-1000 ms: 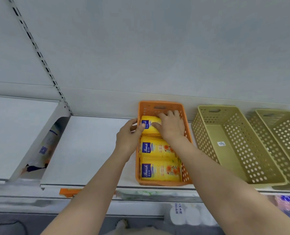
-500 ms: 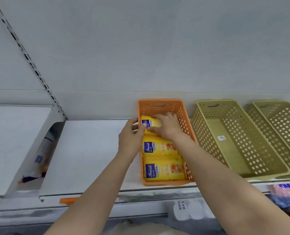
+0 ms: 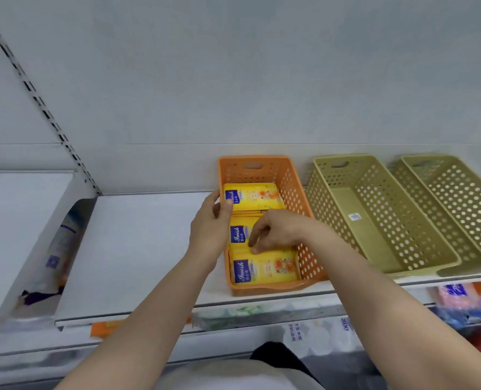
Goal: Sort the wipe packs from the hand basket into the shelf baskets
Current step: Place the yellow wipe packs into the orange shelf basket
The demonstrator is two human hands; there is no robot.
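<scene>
Orange shelf basket point(image 3: 290, 175), frame centre: three yellow wipe packs point(image 3: 264, 270) in. Left hand point(image 3: 209, 235) grips its rim; right hand point(image 3: 275, 233) curled, fingertips on middle pack. Both olive baskets point(image 3: 374, 220), right, unfilled; hand basket unseen.

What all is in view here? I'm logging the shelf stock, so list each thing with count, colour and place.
orange basket: one, orange, on the shelf, left of the other baskets.
yellow packs: three rows, yellow with blue labels, in the orange basket, front to back.
green baskets: two, olive green, right of the orange basket; the nearer one holds only a small white sticker.
shelf: one, white, under the baskets.
lower-shelf goods: blurred, pink, blue and white, below the shelf; count unclear.
slotted rail: one, on the back wall at left.
left hand: on the orange basket's left wall, thumb on the back pack.
right hand: fingertips on the middle pack.
</scene>
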